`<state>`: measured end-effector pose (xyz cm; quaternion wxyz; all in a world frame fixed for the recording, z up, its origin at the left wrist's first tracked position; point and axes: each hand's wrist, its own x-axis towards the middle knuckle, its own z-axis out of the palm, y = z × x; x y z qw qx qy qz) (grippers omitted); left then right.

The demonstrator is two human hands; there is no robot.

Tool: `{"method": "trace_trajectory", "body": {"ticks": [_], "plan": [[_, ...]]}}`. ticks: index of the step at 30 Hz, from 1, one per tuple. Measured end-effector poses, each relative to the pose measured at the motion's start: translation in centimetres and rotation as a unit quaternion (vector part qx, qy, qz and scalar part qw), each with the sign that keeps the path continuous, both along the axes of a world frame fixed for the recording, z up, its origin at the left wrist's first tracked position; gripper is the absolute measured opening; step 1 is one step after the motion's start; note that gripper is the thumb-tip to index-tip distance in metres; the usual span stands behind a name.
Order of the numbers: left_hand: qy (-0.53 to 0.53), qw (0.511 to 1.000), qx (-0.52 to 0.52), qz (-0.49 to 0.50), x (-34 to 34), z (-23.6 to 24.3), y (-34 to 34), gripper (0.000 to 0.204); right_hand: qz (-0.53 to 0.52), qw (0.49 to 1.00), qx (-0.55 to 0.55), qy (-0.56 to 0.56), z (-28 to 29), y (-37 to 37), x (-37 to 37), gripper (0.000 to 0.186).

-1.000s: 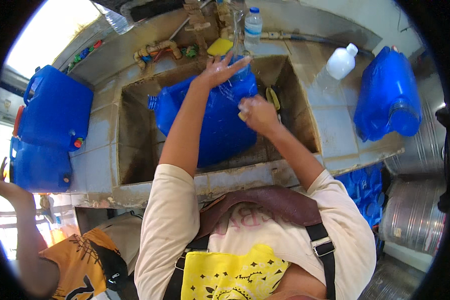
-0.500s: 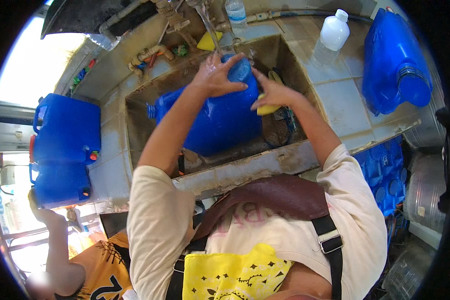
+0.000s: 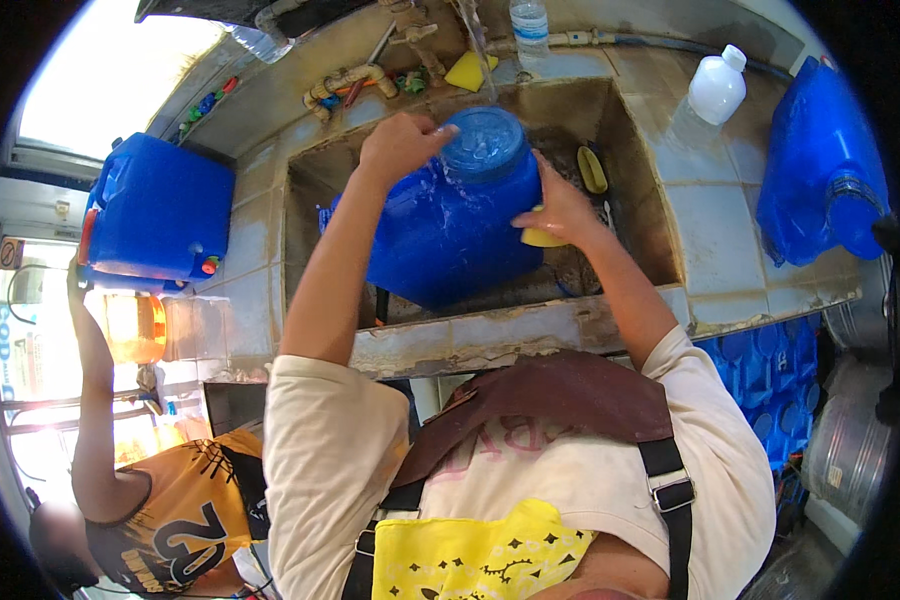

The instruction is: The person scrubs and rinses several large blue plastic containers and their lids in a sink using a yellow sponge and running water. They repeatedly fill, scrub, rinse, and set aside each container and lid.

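Note:
A wet blue water jug (image 3: 450, 235) sits tilted in the sink, its wide round blue cap (image 3: 485, 140) facing up. My left hand (image 3: 402, 152) is at the cap's left edge, fingers curled in loosely with nothing visible in them. Against the jug's right side, my right hand (image 3: 565, 208) holds a yellow sponge (image 3: 545, 232), partly hidden under its fingers. Water streams from the tap (image 3: 473, 45) just behind the cap. Behind my right hand, a yellow-green scrub brush (image 3: 592, 170) rests in the sink.
The tiled sink (image 3: 650, 190) has a chipped front rim. Right of it stand a white-and-clear bottle (image 3: 718, 85) and another blue jug (image 3: 820, 165). Leftward, a co-worker's hand reaches to a blue jug (image 3: 160, 205). A second yellow sponge (image 3: 470, 72) and a water bottle (image 3: 530, 35) are behind.
My left hand has moved left off the top of the cap, its spread fingers now curled. My right hand keeps the sponge at the jug's side. The co-worker's blue jugs have shifted.

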<state>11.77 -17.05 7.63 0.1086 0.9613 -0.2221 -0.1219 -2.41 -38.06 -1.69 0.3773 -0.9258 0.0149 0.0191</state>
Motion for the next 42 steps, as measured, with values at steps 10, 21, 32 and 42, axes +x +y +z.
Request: {"method": "trace_trajectory", "body": {"ticks": [10, 21, 32, 42], "plan": [[-0.276, 0.919, -0.261, 0.104, -5.5, -5.6, -2.9, 0.035, 0.120, 0.905, -0.407, 0.005, 9.5, 3.3, 7.1, 0.118], [-0.341, 0.908, -0.231, -0.073, -2.2, -6.2, 4.1, 0.026, 0.456, 0.756, -0.466, -0.059, 12.6, 5.5, 2.3, 0.087], [-0.036, 0.970, -0.210, 0.119, -2.1, -4.4, 13.6, 0.053, 0.106, 0.865, -0.480, 0.101, 12.7, 2.0, 4.0, 0.120], [-0.200, 0.945, -0.250, 0.070, -2.3, -8.6, 13.6, 0.045, 0.269, 0.863, -0.418, 0.090, 12.7, 1.0, 6.7, 0.119]]}}
